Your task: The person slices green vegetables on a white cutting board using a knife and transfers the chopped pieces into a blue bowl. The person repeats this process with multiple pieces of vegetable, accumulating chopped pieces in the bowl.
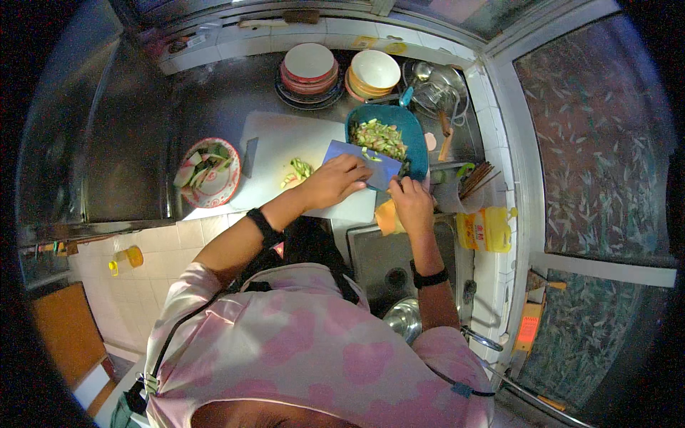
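My left hand (340, 181) rests on the flat of a wide cleaver blade (386, 170), fingers slightly bent and touching the metal. At the blade's right end, my right hand (413, 202) is closed around the handle, which is mostly hidden. A few green bits cling to the blade. It lies over the near edge of a teal basin (418, 134) holding diced green and pinkish pieces (379, 138). Left of my left hand, a small chopped heap (297, 172) sits on the white cutting board (316, 128).
A red-rimmed bowl (235, 179) of larger green-skinned pieces stands left. Behind are stacked bowls (309, 61), yellow bowls (374, 69) and a metal pan (455, 83). Rightward are a chopstick holder (455, 195) and a yellow oil jug (484, 230). The sink (369, 262) lies in front.
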{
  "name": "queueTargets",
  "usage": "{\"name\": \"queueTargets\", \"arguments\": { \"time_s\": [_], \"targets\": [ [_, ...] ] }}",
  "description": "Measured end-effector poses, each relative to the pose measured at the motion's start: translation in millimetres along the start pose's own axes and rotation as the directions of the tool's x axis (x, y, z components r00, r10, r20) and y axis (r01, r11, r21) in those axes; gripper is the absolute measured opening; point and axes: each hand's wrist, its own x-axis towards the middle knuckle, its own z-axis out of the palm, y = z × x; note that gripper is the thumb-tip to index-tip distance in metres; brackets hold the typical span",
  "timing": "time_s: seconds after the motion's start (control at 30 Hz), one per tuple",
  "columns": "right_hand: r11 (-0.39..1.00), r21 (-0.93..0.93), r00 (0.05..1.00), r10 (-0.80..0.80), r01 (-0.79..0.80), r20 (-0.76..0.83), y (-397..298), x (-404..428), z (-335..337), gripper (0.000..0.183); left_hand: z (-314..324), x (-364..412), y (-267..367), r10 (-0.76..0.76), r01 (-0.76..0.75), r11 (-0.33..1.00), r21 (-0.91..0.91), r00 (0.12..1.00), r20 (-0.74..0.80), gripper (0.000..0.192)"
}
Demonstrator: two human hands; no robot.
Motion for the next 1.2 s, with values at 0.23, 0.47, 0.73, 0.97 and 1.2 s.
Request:
{"name": "queueTargets", "arguments": {
  "time_s": [0.23, 0.47, 0.73, 0.97, 1.2],
  "targets": [
    [1.0, 0.031, 1.0, -0.006, 0.005, 0.023, 12.2, -20.2, 5.1, 0.033, 20.6, 52.8, -33.7, -0.23, 0.231, 0.973, 0.004, 0.967, 0.113, 0.047],
    [0.628, 0.64, 0.859, 0.5, -0.443, 0.105, -3.2, -25.7, 21.6, 0.027, 5.2, -15.2, -76.7, -0.572, 0.475, 0.815, -0.333, 0.752, -0.328, 0.036],
    [0.618, 0.703, 0.929, 0.324, -0.351, 0.179, -97.5, 0.2, 64.4, 0.03, 24.3, -130.7, -125.8, -0.486, 0.496, 0.856, 0.146, 0.868, -0.103, 0.064],
    [0.91, 0.225, 0.937, 0.332, -0.348, 0.108, -116.3, 3.3, 96.8, 0.017, 46.7, -153.7, -120.1, -0.576, 0.532, 0.796, -0.287, 0.812, -0.092, 0.062],
    [0.872, 0.148, 0.883, 0.449, -0.466, 0.136, -133.0, 8.3, 121.8, 0.027, 37.4, -159.9, -92.4, -0.431, 0.455, 0.889, 0.045, 0.867, -0.251, 0.059]
  ]
}}
